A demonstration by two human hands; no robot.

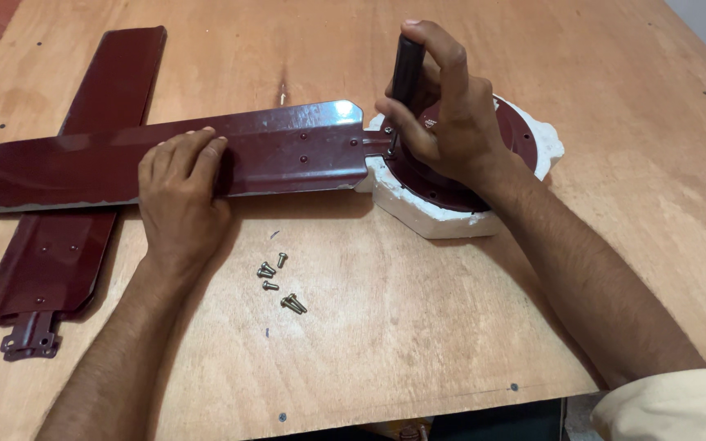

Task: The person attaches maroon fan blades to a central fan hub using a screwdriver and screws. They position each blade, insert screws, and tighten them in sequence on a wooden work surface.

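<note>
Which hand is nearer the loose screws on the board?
Left. The left hand presses the fan blade just above the screws; the right hand grips the screwdriver farther away.

Your long dark-red metal fan blade (pixel 181 159) lies flat, crossing over a second blade, its bracket end meeting the round dark-red motor housing (pixel 451 175). Your black-handled screwdriver (pixel 407 69) stands upright at that housing's left edge, tip down at the joint.

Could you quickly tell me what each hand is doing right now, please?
Left hand: open, pressed flat on the maroon fan blade.
Right hand: closed around the black screwdriver handle, at the fan motor.
</note>
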